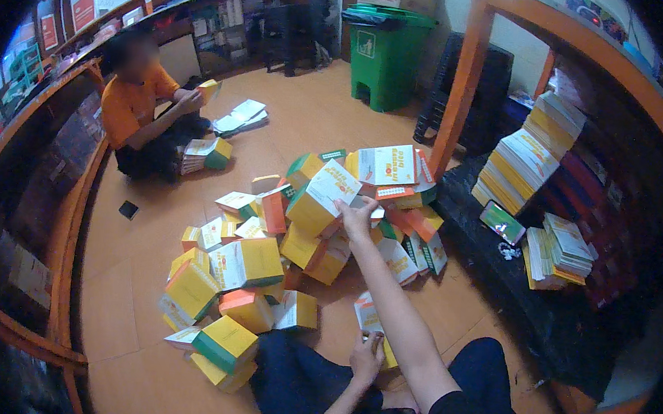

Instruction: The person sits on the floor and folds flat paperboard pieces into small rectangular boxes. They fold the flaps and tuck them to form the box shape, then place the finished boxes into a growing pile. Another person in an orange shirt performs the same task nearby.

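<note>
Gripping a yellow box (323, 198) atop the pile, right hand (357, 218) outstretched

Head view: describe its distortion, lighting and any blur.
Head view: strong fisheye, so the orange shelf post and the shelves bow toward black corners; even indoor light with soft shadows under the box pile; right hand on a box and left hand read clearly; the seated person's face is blurred; far shelves lose detail.
</note>
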Motion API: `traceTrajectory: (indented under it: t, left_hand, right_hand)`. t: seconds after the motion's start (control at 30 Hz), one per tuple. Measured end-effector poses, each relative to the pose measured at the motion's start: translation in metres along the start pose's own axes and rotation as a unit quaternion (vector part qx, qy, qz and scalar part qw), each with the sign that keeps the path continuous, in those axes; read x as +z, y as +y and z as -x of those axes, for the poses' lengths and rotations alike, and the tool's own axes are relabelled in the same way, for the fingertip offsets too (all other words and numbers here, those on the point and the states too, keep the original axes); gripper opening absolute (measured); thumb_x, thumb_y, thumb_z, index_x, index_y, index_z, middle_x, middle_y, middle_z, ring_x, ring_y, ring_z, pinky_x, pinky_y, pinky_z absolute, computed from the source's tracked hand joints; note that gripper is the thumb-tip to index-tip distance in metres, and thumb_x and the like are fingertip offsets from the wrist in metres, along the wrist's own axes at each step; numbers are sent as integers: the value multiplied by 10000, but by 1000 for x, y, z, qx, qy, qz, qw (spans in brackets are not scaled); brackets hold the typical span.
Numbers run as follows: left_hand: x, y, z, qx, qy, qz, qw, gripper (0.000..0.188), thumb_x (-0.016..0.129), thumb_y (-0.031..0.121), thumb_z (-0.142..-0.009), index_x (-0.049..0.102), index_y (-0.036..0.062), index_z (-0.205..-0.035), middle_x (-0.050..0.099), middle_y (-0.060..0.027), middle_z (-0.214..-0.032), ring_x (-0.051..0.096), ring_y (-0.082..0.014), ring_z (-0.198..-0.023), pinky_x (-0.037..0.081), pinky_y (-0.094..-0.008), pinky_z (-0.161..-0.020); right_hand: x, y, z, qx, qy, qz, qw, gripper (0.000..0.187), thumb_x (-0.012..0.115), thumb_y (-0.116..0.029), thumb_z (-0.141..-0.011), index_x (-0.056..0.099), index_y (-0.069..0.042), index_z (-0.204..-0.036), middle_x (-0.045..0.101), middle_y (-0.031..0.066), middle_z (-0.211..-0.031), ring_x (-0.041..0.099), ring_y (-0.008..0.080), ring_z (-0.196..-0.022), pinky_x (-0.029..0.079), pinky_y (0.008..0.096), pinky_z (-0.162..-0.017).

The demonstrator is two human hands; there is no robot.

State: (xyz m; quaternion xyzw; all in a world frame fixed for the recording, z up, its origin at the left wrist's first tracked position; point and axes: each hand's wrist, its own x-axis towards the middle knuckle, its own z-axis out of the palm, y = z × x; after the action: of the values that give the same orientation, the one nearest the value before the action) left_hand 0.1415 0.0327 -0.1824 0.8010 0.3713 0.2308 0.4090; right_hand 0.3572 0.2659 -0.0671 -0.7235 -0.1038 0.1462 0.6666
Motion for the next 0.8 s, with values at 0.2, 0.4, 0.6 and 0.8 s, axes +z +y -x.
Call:
traceTrajectory:
  t: [0.2, 0.4, 0.6, 0.8]
  left_hand:
    - [12, -19, -1, 5, -16, 31, 999, 225, 624, 266, -927, 737, 159, -1089, 596, -154, -1071, 651, -349, -953, 544, -461, -775]
    - [26, -35, -5, 40, -11, 7, 999, 287, 594, 319, -948, 730, 134, -1120, 579, -192, -1075, 623, -391, -968, 524, -467, -852]
    - [38, -62, -8, 31, -63, 86, 994, 242, 636, 254, -945, 730, 153, -1145, 557, -175, -1093, 615, -352, -998, 510, -437, -891]
    - [61, -97, -15, -53, -69, 228, 970, 274, 723, 155, -850, 735, 125, -1122, 684, -129, -1021, 679, -242, -908, 543, -358, -826]
  right_hand:
    - [-3, 2, -5, 19, -49, -65, 997, 562, 797, -186, -795, 546, 23, -1251, 651, 133, -1120, 656, 204, -905, 514, 323, -767]
    - [-14, -16, 5, 5, -129, -164, 978, 326, 775, -112, -790, 687, -1, -1083, 712, 69, -970, 665, 147, -862, 512, 285, -710]
    - [-101, -21, 63, 65, -224, -320, 918, 452, 652, -57, -847, 578, 18, -1286, 678, 97, -1129, 674, 196, -991, 532, 317, -895]
    - [-238, 20, 117, 112, -260, -235, 930, 442, 613, -1, -819, 561, -13, -1257, 665, 113, -1126, 664, 195, -1026, 530, 299, -905]
